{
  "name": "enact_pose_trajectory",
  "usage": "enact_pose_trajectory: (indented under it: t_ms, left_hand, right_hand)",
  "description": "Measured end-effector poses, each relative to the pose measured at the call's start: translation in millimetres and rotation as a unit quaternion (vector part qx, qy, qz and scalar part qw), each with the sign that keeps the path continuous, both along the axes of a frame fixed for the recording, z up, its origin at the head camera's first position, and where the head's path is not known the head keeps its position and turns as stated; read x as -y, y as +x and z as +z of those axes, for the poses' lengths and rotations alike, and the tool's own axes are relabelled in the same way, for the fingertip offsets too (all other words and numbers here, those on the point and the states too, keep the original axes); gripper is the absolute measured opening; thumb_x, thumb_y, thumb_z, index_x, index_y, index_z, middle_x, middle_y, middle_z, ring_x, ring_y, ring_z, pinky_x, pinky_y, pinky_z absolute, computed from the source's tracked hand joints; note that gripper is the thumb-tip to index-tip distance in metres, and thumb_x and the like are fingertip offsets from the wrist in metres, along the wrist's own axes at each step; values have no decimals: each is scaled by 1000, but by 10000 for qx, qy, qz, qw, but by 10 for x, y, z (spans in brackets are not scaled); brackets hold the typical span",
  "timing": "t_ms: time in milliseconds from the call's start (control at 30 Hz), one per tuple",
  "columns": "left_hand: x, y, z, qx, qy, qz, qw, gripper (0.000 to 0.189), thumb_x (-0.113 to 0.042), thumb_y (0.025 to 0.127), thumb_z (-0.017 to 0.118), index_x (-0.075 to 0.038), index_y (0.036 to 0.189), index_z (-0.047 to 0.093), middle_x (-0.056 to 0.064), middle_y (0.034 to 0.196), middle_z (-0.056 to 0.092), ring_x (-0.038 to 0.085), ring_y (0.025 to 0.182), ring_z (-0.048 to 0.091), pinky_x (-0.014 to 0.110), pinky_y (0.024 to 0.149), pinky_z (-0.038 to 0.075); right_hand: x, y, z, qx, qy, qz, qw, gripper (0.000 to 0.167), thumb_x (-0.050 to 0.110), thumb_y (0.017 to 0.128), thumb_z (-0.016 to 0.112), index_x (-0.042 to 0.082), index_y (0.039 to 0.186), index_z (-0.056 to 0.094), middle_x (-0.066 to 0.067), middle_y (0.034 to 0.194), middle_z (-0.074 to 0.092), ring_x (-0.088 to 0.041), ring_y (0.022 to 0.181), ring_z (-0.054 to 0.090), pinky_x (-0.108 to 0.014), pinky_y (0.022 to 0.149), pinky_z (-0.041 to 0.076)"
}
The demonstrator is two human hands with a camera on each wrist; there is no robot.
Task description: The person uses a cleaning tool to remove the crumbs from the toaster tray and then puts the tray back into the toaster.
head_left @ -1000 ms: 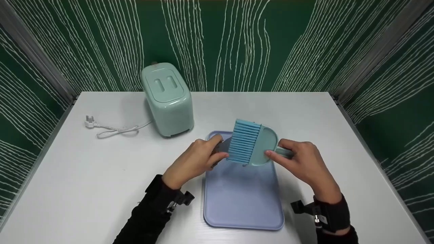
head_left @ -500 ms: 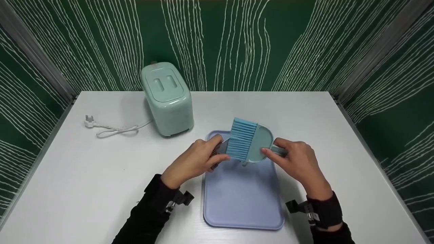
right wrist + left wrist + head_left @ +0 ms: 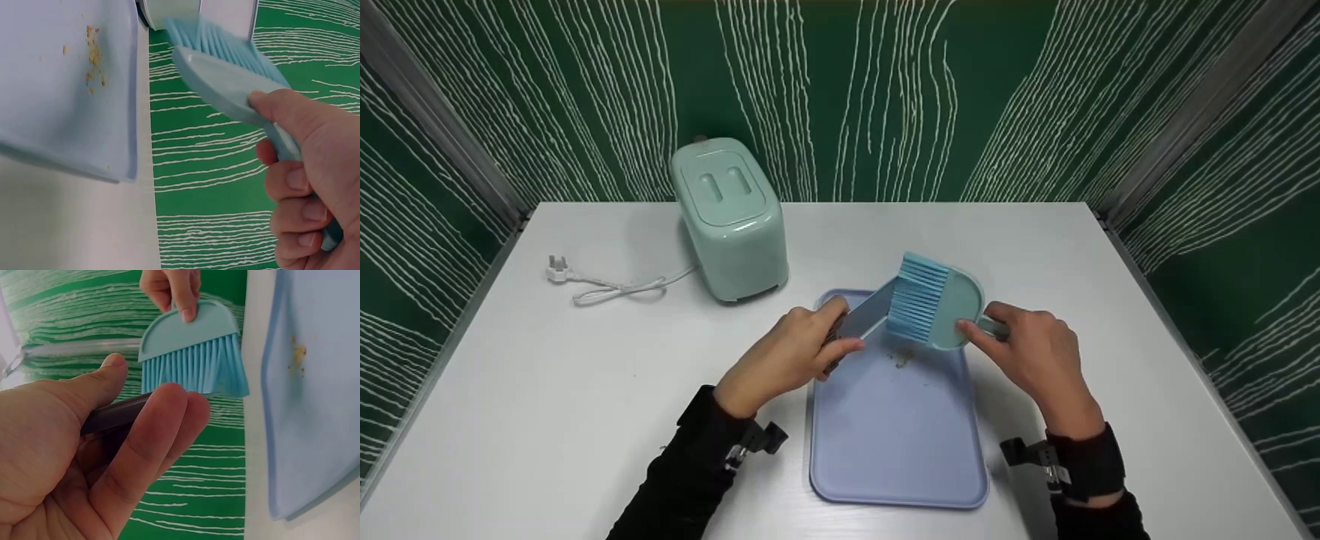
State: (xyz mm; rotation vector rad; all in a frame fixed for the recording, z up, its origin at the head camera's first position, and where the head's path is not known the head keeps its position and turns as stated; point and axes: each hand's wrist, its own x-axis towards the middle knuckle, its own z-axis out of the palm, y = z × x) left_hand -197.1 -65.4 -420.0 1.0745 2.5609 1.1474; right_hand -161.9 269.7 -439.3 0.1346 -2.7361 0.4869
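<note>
My right hand grips the handle of a pale green hand brush with blue bristles, thumb on its head. My left hand holds a flat-bladed scraper by its dark handle, fingers curled under it in the left wrist view. The bristles meet the blade's far end above a lilac tray. Yellowish-brown crumbs lie in a small cluster on the tray, below the brush, with a few specks scattered around.
A mint green toaster stands at the back left of the white table. Its white cord lies bundled beside it, ending in a plug. Green walls with white lines enclose the back and sides.
The brush first shifted left over the blade, then back right and up, uncovering more of the scraper. The crumbs on the tray now show in the head view. My left hand barely moved.
</note>
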Motion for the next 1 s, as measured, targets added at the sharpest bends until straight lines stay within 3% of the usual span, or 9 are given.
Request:
enact_pose_trajectory:
  t_ms: [100, 333, 500, 800, 1000]
  left_hand:
    - [6, 1, 0, -81, 20, 10, 10000, 30, -31, 108, 66, -4, 115, 55, 4, 72, 67, 2, 54, 59, 18, 53, 46]
    - [5, -9, -13, -455, -52, 181, 9988, 25, -28, 109, 65, -5, 112, 55, 2, 72, 64, 1, 52, 55, 18, 52, 43]
    - [7, -19, -16, -669, -80, 268, 9974, 25, -28, 109, 65, -5, 113, 55, 1, 70, 63, 0, 52, 53, 18, 53, 41]
    - [-6, -2, -2, -1295, -191, 277, 9910, 27, -26, 107, 68, -3, 112, 55, 0, 68, 55, 8, 58, 50, 20, 54, 39]
    - [-12, 12, 10, -1387, -188, 228, 9899, 26, -26, 108, 66, -2, 113, 56, 3, 70, 58, 9, 57, 51, 20, 52, 39]
  right_hand:
    - [-37, -1, 15, 118, 76, -148, 9998, 44, 47, 97, 79, 17, 74, 55, 9, 62, 24, -13, 56, 31, -30, 52, 14]
    - [-115, 52, 98, 169, 25, -391, 9991, 35, 45, 94, 81, 13, 84, 70, 3, 58, 47, -20, 55, 48, -31, 48, 26]
    - [-129, 83, 175, 338, -246, -400, 9983, 38, 49, 95, 79, 13, 87, 73, 1, 62, 54, -21, 61, 52, -32, 51, 30]
    - [-31, 58, 171, 968, -585, -146, 9935, 45, 54, 98, 74, 13, 81, 66, 7, 62, 35, -16, 62, 43, -30, 55, 27]
    - [-45, 39, 130, 1422, -576, -189, 9880, 46, 57, 98, 72, 12, 88, 71, 7, 62, 35, -16, 64, 43, -30, 56, 27]
